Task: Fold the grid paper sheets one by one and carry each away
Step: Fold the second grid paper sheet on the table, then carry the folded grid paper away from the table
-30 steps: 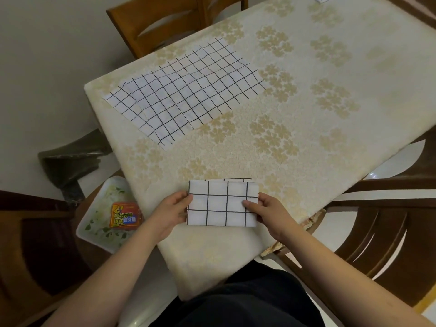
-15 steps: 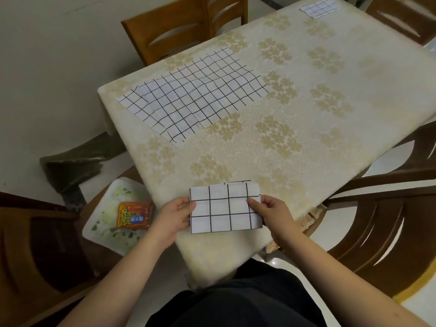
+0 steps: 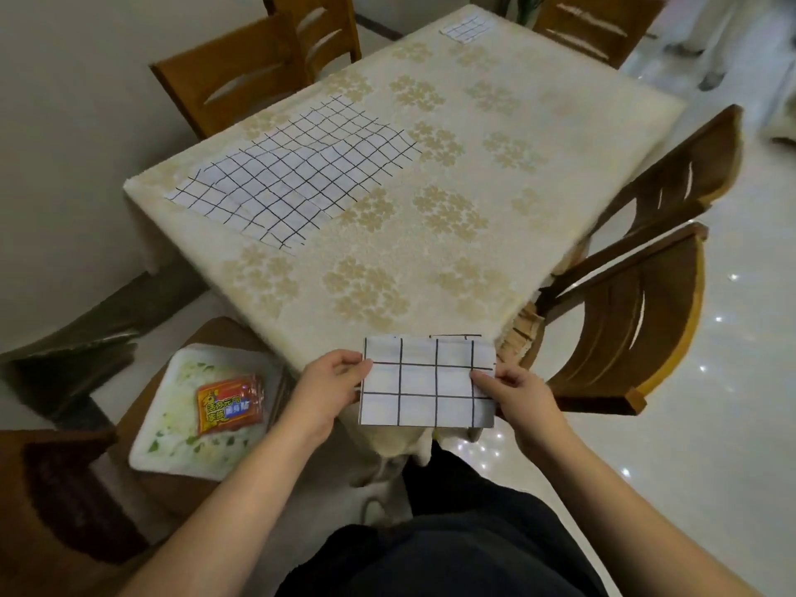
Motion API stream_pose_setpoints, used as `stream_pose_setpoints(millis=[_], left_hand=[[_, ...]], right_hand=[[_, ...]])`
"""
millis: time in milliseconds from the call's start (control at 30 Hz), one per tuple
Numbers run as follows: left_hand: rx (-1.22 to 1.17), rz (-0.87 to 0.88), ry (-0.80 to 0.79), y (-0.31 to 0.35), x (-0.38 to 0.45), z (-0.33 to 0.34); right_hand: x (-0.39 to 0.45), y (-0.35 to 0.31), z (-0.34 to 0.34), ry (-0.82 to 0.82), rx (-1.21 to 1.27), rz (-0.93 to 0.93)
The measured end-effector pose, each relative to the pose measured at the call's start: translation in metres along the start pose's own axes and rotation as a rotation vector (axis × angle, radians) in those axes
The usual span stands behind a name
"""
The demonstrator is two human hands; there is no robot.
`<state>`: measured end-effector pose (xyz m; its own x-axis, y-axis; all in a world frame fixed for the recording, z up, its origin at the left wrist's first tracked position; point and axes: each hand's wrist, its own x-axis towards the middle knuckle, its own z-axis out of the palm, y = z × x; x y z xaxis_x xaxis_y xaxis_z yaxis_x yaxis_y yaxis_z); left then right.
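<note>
Head view: left hand (image 3: 328, 383) and right hand (image 3: 514, 390) each pinch one folded grid sheet (image 3: 426, 381) above the table (image 3: 430, 260) near corner; flat sheets (image 3: 297, 174) number perhaps two; another folded sheet (image 3: 466, 28) lies far.

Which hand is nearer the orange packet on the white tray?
Left. The left hand pinches the folded sheet just right of the orange packet; the right hand grips the sheet's far side.

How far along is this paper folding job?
One small folded grid paper already lies at the far table corner. Both the left hand and right hand pinch a second folded grid sheet, ready to carry. The large unfolded grid sheets on the cream tablecloth remain.
</note>
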<state>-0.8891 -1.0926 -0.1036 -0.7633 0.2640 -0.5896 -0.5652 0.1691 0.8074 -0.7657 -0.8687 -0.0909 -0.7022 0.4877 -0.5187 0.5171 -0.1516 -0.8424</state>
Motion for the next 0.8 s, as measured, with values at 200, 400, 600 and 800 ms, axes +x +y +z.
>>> stream_pose_setpoints(millis=[200, 400, 600, 800], left_hand=[[0.098, -0.025, -0.165, -0.004, -0.013, 0.047], [0.247, -0.028, -0.427, 0.0, -0.036, 0.106], [0.351, 0.036, -0.494, -0.006, -0.063, 0.185], [0.416, -0.001, -0.598, -0.032, -0.105, 0.292]], right_hand=[[-0.048, 0.019, -0.046, 0.171, 0.11, 0.023], [-0.081, 0.04, -0.101, 0.337, 0.186, 0.009], [-0.118, 0.067, -0.171, 0.502, 0.357, -0.004], [-0.164, 0.114, -0.257, 0.643, 0.502, 0.016]])
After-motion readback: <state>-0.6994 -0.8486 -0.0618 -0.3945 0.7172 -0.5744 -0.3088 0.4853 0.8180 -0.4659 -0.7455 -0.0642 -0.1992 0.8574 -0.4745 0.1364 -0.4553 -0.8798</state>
